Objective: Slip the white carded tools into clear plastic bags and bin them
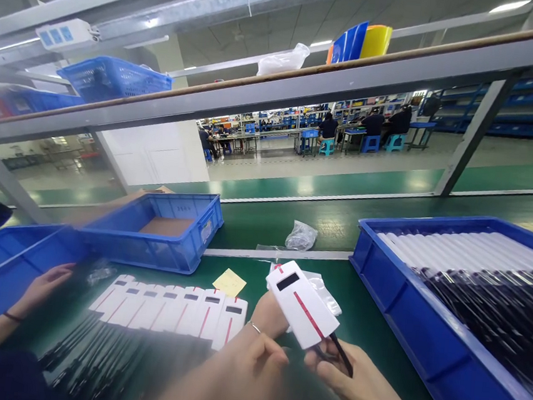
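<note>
My right hand is closed around the black cable end of a flat white device, which is tilted and has a small dark window and a red stripe. Beside the device's lower left edge is my left hand, its fingers curled; a bracelet is at the wrist. Part of that hand passes behind the device and the forearm is blurred, so what it holds is hidden. Left of my arms, several similar white devices lie in a row, their black cables pointing toward me.
A blue crate of white devices and black cables stands right. Farther left are another blue crate and a co-worker's hand. A yellow note and clear plastic bags lie on the green table. A shelf rail crosses above.
</note>
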Tool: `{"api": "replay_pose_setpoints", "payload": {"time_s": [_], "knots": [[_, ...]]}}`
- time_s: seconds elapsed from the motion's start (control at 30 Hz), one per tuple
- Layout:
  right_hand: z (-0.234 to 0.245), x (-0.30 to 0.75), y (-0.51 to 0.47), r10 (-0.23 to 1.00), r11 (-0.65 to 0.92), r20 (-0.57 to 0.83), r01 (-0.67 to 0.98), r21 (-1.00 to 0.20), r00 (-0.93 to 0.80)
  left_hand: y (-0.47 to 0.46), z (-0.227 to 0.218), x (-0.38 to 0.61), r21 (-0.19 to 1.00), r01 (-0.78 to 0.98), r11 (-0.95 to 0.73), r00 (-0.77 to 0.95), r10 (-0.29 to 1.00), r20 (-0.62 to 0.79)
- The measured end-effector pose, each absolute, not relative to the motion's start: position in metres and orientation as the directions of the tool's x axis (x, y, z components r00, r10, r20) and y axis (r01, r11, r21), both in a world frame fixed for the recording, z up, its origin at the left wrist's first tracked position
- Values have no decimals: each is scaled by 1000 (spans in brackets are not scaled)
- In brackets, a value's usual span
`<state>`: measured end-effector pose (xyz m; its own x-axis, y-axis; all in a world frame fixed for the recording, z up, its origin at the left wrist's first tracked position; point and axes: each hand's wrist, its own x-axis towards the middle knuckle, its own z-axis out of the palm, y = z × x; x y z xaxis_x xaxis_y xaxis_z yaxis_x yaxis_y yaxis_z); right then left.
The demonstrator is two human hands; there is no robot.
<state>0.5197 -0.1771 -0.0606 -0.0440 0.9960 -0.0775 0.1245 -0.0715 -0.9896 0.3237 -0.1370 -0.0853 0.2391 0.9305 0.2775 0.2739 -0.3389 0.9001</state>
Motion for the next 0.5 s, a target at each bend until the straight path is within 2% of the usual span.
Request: {"api": "replay_pose_setpoints", "payload": {"time_s": [0.23,0.37,0.5], "knots": [[-43,513,-180,992,-67,-78,109,-992,-95,-135,-83,326,878,304,-370,277,916,290],[-57,508,-182,992,-83,-92,102,-991,-87,-138,-88,329,877,319,-360,264,922,282],[-78,502,-180,993,-113,-115,150,-982,-6,-138,-93,331,882,300,-364,261,920,291]]}}
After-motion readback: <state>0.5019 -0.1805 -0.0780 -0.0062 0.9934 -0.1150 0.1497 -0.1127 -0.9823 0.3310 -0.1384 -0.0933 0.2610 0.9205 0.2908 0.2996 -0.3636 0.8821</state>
